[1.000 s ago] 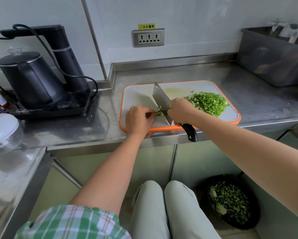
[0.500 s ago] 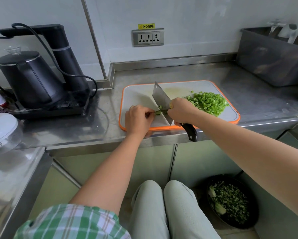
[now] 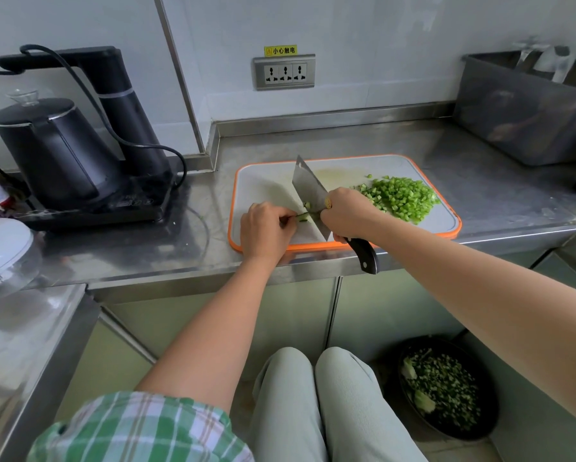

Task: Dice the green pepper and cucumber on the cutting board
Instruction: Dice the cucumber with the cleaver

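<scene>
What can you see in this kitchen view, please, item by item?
Stainless steel counter: one, silver, centre.
White cutting board with orange rim: one, on counter.
Steel cleaver with black handle: one, over board.
Diced green pieces: one pile, green, board's right.
Thin green strip: one, left of blade.
Black electric kettle: one, counter's left.
Grey wall socket: one, above board.
Grey rectangular bin: one, far right.
Black bowl of chopped greens: one, floor, lower right.
Left hand: one, pinches strip.
Right hand: one, grips cleaver.
</scene>
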